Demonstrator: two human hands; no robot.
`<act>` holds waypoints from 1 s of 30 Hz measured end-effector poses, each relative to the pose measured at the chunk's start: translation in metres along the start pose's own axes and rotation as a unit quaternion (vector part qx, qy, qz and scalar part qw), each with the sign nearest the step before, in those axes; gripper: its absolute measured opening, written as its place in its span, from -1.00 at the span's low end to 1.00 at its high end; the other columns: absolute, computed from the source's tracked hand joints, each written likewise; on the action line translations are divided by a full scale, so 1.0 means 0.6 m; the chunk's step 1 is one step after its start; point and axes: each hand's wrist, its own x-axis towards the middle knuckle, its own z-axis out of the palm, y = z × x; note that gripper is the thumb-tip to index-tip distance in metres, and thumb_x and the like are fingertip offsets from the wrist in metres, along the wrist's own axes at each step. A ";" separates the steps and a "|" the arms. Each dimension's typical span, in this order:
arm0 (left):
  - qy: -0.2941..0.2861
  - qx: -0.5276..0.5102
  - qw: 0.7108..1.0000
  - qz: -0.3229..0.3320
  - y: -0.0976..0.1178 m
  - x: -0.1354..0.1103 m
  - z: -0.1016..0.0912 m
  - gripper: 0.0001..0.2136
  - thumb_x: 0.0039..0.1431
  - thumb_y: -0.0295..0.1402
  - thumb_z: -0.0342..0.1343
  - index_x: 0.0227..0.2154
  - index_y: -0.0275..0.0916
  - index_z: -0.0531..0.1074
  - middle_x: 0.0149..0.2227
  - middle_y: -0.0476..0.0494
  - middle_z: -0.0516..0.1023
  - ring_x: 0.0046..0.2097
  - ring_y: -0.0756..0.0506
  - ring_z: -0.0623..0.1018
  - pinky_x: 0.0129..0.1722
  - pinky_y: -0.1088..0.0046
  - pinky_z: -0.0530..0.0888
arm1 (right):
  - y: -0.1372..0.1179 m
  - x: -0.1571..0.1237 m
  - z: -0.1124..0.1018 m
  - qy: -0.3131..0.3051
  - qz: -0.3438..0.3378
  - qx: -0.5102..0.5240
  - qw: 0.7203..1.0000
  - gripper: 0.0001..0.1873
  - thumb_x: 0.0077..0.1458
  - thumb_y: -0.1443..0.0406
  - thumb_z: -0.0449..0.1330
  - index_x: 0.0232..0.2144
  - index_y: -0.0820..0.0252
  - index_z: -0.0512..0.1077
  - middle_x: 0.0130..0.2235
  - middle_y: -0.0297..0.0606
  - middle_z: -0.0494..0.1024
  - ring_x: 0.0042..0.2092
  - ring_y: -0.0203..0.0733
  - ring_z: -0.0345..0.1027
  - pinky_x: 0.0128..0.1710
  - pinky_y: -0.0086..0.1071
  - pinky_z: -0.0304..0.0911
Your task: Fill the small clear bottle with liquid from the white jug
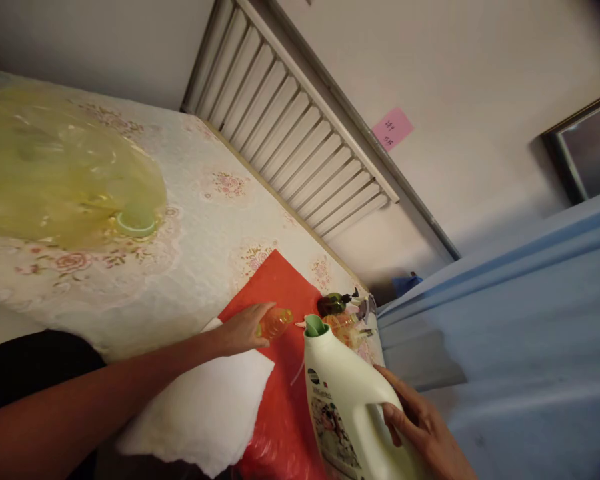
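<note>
A: By which hand is the larger container held?
B: By the right hand (423, 423). Its thumb and fingers are closed around the handle of a large pale-green plastic jug (353, 383).

A: And how is the jug seen?
B: It is smooth and rounded, with a bright green spout (316, 326) set inside its mouth. It is placed in front of a flat red sheet (276, 280); whether its base is supported cannot be told.

A: What is grasped by the left hand (247, 328)?
B: A small transparent orange-yellow plastic bottle (276, 323) is gripped there, above the red sheet. Its neck is pointed towards the mouth of the jug, and the two are kept near but apart.

A: Can any writing be read?
B: On the jug, a printed label (333, 427) with a coloured picture is carried. In its name the ending "Garden" seems to be seen; the beginning is too small to be read surely. On the wall, a pink paper note (394, 128) is fixed, marked with two handwritten lines, which cannot be read with certainty.

A: With what is the counter (205, 250) covered?
B: With a pale cloth, by which pink flowers are shown.
</note>
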 end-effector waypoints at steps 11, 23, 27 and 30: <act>0.010 -0.004 1.000 0.002 -0.011 -0.004 0.003 -0.26 -0.06 -0.32 0.22 0.24 -0.23 0.15 0.26 -0.25 0.32 0.25 -0.31 0.35 0.19 0.20 0.34 | -0.033 0.019 -0.017 -0.036 0.004 -0.053 0.998 -0.25 0.08 -0.04 0.22 0.24 0.17 0.31 -0.38 -0.28 0.52 -0.49 -0.25 0.25 -0.45 -0.35 0.21; 0.014 -0.029 0.999 0.021 -0.019 -0.007 0.003 -0.26 -0.09 -0.31 0.24 0.23 -0.12 0.17 0.21 -0.21 0.38 0.21 -0.30 0.40 0.11 0.19 0.40 | -0.081 0.040 -0.021 -0.061 -0.002 -0.136 0.989 -0.26 0.09 -0.05 0.18 0.23 0.17 0.33 -0.54 -0.38 0.43 -0.53 -0.26 0.22 -0.45 -0.38 0.20; 0.006 -0.027 0.999 0.027 -0.020 -0.006 0.003 -0.23 -0.11 -0.34 0.24 0.24 -0.14 0.15 0.22 -0.22 0.37 0.21 -0.30 0.40 0.12 0.20 0.40 | -0.094 0.044 -0.021 -0.066 0.001 -0.145 0.987 -0.26 0.09 -0.05 0.18 0.23 0.16 0.32 -0.57 -0.41 0.38 -0.52 -0.26 0.19 -0.45 -0.39 0.18; 0.007 -0.025 0.999 0.037 -0.021 -0.006 0.003 -0.24 -0.10 -0.37 0.22 0.24 -0.15 0.14 0.23 -0.23 0.36 0.24 -0.29 0.37 0.17 0.18 0.36 | -0.101 0.046 -0.021 -0.062 0.005 -0.144 0.988 -0.26 0.06 -0.06 0.20 0.21 0.15 0.35 -0.58 -0.41 0.36 -0.53 -0.27 0.16 -0.46 -0.39 0.17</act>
